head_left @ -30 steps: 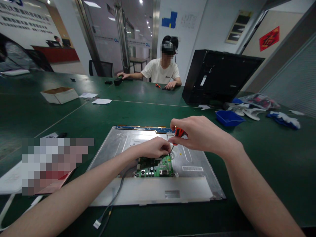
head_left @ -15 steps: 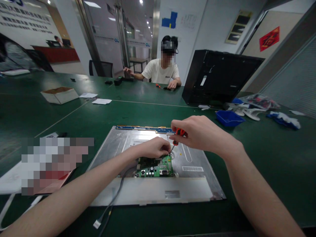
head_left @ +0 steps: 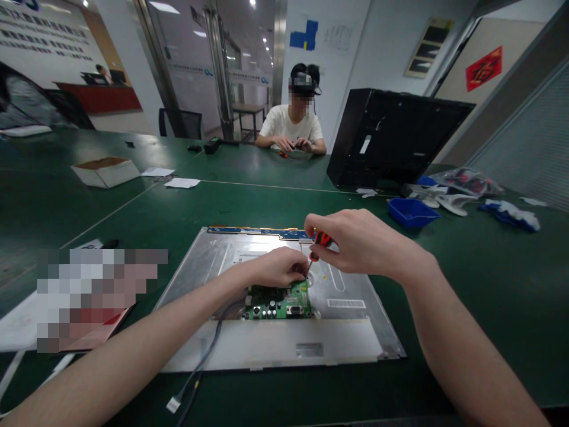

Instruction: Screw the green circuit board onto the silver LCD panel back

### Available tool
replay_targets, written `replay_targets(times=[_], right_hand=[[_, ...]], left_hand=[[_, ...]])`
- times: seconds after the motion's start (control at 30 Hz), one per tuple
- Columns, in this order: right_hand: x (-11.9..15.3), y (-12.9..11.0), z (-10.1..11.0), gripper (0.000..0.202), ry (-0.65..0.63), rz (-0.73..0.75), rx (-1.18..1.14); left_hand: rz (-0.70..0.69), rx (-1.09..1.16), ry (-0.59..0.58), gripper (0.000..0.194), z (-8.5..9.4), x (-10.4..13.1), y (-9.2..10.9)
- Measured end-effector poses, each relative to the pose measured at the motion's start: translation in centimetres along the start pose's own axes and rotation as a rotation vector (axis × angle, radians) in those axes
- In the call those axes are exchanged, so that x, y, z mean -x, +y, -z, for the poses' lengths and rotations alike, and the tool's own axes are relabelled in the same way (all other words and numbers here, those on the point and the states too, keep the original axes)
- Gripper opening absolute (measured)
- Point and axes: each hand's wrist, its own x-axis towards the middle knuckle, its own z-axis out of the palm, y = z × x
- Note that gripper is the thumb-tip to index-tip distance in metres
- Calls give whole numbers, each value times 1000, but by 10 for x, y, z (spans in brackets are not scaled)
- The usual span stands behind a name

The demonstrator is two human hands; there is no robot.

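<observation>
A silver metal display panel (head_left: 351, 341) lies flat on the green table in front of me. On its middle sits a green circuit board (head_left: 275, 309) with connectors along the near edge. My right hand (head_left: 355, 240) is closed around the red and black handle of a screwdriver (head_left: 322, 239). The screwdriver slants down, its tip at the board's far right corner. Beside that tip, my left hand (head_left: 282, 267) has its fingers pinched together at the board's far edge; whatever they hold is hidden. A grey cable (head_left: 208, 350) with a white plug runs off the panel's near left side.
A large black monitor housing (head_left: 395, 139) stands at the back right, with a blue tray (head_left: 412, 212) and gloves (head_left: 511, 214) near it. An open cardboard box (head_left: 105, 173) and papers are at the left. Across the table sits a person (head_left: 291, 127) handling something small.
My hands stay almost in place, with the screwdriver still at the board's corner. Across the table, the person's outstretched hand has come in to meet the other one.
</observation>
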Motion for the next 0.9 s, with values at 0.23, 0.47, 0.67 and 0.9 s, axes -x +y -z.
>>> replay_targets(times=[0.23,0.47,0.67,0.9], right_hand=[[-1,0,0,25,-14,-27,-1],[-1,-3,0,16,-3,-26,6],[-1,-2,1,19,3,-6,34],[1,-4,3,15,0,45,-44]], left_hand=[[-17,-46,-2,9,0,0,2],[-18,-42,-9,9,0,0,1],[-12,-44,-10,6,-1,0,0],[-14,-38,-6,12,-1,0,0]])
